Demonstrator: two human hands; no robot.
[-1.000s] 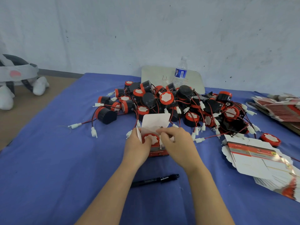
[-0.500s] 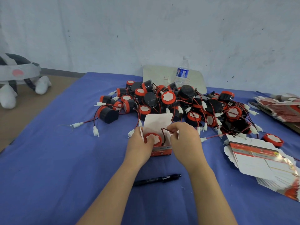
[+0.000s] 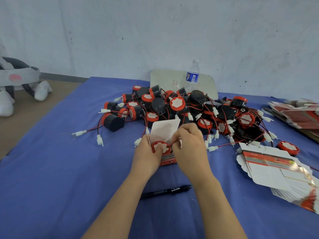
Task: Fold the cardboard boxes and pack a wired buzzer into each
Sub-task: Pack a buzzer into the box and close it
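One buzzer (image 3: 159, 147) sits face-up in the mouth of the box (image 3: 168, 160), which stands on the blue cloth (image 3: 69, 169) between your hands. The box's white lid flap (image 3: 164, 130) stands open on its far side. Your left hand (image 3: 146, 152) is curled round the box's left wall, thumb pressing on the buzzer's white face. Your right hand (image 3: 189, 149), at the box's right edge, has its fingers bunched together, pinching what looks like the red wire (image 3: 170, 145) at the rim. The wire's connector is hidden under those fingers, so I cannot tell whether it is inside.

The step in hand looks to be tucking the lead in. Hold that left thumb firm so the buzzer stays seated while you feed. Push the wire down beside the buzzer's body in a loose loop rather than across its face, or the lid will likely bulge. Before you close the box, check that no loop lies over its rim.

Mind the pile of buzzers (image 3: 189, 109) just beyond the box. Stray leads and white connectors lie close to the box on both sides, and one could be trapped under the flap. The pen (image 3: 165, 191), on your side of the box, and the flat blanks (image 3: 276, 169), off to its right, are well apart from it and should not interfere.
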